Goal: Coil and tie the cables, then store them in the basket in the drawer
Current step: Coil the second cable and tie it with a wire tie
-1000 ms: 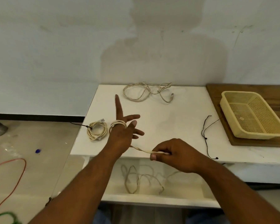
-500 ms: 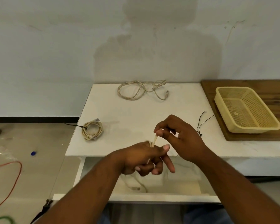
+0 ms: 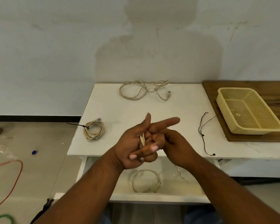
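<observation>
A single wide-angle view, worn on the head, looks forward and down from in front of the table [image 3: 120,113], facing the wall [image 3: 55,54] behind the table. It sits close: the table spans most of the width, and the drawer [image 3: 152,197] below the table's near edge lies almost under the lens

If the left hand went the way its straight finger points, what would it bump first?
Probably the thin black cord; if the left hand passes above it, the yellow basket. Height is unclear.
</observation>
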